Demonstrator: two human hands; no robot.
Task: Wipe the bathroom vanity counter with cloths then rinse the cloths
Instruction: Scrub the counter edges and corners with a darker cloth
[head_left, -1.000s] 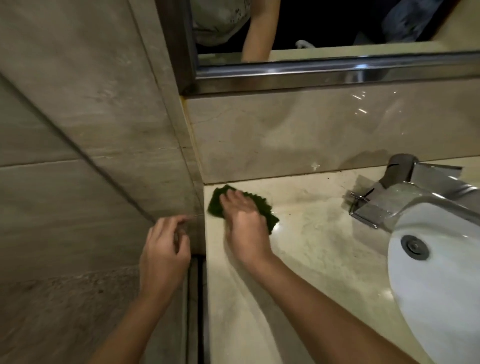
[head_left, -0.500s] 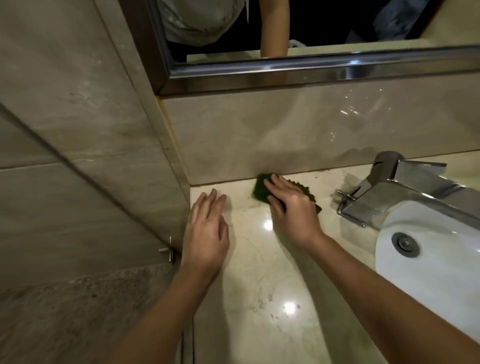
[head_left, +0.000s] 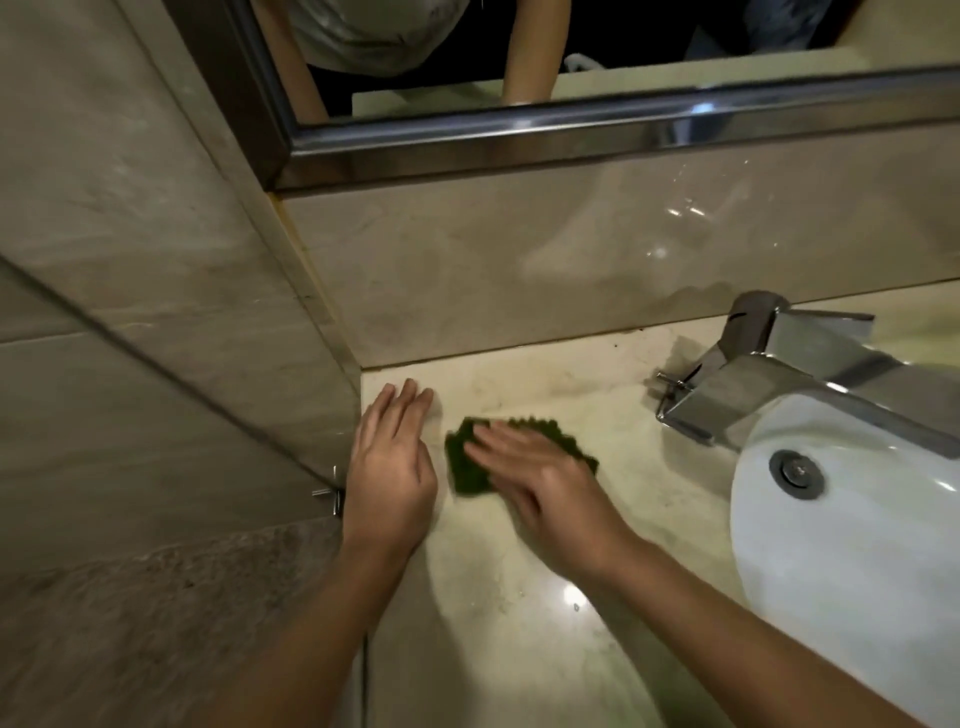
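The tabletop (head_left: 483, 613) was pale polished marble with a bright glint of light on it, running into a corner where a beige stone side wall (head_left: 156, 260) met a glossy marble backsplash (head_left: 519, 270). Above the backsplash I saw a mirror (head_left: 649, 31) in a steel frame (head_left: 519, 130). To the right sat a white basin (head_left: 831, 571) with a round metal overflow fitting (head_left: 797, 474), and a squared chrome faucet (head_left: 769, 384) reached over its rim. A small metal fitting (head_left: 330, 493) stuck out of the side wall by the tabletop's left edge.

The left grip (head_left: 389, 467) lay palm down on the tabletop near that corner, fingers straight and together, holding nothing. The dark green cloth (head_left: 467, 467) lay flat on the tabletop just to its right, between it and the faucet. The right grip (head_left: 545, 483) pressed down on the cloth with straight, spread fingers, not curled around it; it looked slightly blurred. The two grips were close together but apart.
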